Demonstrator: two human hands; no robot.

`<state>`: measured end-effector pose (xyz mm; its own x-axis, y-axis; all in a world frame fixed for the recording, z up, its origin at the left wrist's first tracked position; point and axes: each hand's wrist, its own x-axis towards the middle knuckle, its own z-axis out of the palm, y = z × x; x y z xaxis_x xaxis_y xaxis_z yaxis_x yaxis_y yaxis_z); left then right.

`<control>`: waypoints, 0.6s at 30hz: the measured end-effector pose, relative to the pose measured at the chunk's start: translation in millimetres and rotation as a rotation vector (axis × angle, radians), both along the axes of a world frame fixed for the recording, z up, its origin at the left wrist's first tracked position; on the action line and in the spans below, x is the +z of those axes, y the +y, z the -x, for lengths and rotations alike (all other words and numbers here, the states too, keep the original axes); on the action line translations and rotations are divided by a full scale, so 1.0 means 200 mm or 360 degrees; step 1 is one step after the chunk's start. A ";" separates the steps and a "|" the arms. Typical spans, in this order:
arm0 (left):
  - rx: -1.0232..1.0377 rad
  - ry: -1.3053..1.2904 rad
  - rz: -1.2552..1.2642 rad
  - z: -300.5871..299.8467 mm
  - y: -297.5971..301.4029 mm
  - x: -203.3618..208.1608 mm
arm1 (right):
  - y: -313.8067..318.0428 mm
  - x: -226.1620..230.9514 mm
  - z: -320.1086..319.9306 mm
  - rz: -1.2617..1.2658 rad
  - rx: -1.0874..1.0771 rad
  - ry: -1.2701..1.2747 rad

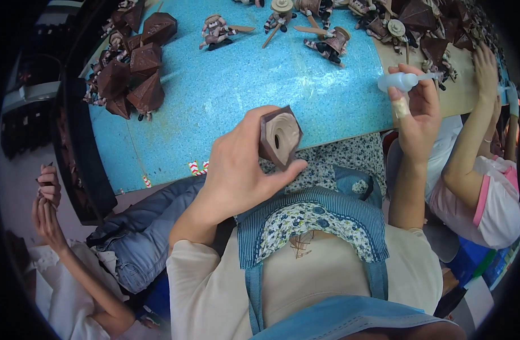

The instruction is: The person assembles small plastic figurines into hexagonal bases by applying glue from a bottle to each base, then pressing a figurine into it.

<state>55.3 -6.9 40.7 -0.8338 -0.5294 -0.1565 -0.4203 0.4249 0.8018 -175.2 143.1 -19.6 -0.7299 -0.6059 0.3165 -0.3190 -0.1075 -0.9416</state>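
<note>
The left grip (pixel 237 164) grasps a dark-brown faceted, beige-faced piece (pixel 286 129) by the speckled blue desk (pixel 226 85); the right grip (pixel 419 107) holds a translucent white squeeze bottle (pixel 399 83). The piece looks loose, not yet joined; brown-and-beige figurines (pixel 215 31) lie beyond.

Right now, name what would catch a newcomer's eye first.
Probably the bright blue tabletop across the upper middle. Then the hollow brown faceted piece in the left hand, near the centre, and the pale nozzle bottle in the right hand, farther right. Brown-and-beige figurines lie near the picture's upper edge.
</note>
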 end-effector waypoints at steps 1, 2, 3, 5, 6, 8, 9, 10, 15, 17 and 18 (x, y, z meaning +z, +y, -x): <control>-0.0055 0.0132 0.0252 0.00 -0.02 -0.03 | -0.01 -0.02 0.02 -0.0082 -0.0083 0.0066; -0.0047 0.0140 0.0270 0.00 -0.03 -0.04 | -0.02 -0.05 0.04 -0.0063 -0.0076 0.0074; -0.0038 0.0297 0.0419 0.01 -0.04 -0.04 | -0.02 -0.08 0.06 -0.0259 -0.0134 0.0139; -0.0003 0.0477 0.0537 -0.01 -0.07 -0.03 | -0.02 -0.09 0.06 -0.0504 -0.0193 0.0250; 0.0012 0.0486 0.0552 -0.03 -0.09 -0.04 | -0.02 -0.08 0.03 -0.0489 -0.0181 0.0263; 0.0181 0.0689 0.0484 -0.08 -0.12 -0.09 | -0.02 -0.06 -0.02 -0.0294 -0.0597 0.0797; 0.0206 0.0704 0.0537 -0.11 -0.14 -0.10 | 0.00 -0.04 -0.04 -0.0265 -0.0675 0.0999; 0.0221 0.0709 0.0541 -0.12 -0.15 -0.10 | -0.02 0.00 -0.07 -0.0258 -0.0663 0.1007; 0.0644 0.0902 0.0786 -0.16 -0.20 -0.16 | -0.47 0.24 -0.30 -0.0194 0.0349 0.0910; 0.0662 0.0937 0.0852 -0.16 -0.22 -0.16 | -0.71 0.21 -0.34 -0.0304 0.0328 0.1042; 0.0672 0.1050 0.0846 -0.15 -0.22 -0.17 | -0.84 0.20 -0.37 -0.0482 0.0302 0.1078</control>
<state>84.9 -51.3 7.4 -0.3913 -0.6739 0.6266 -0.1537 0.7192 0.6775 -102.2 -25.0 20.7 -0.3105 -0.8330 0.4579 -0.8391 0.0139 -0.5438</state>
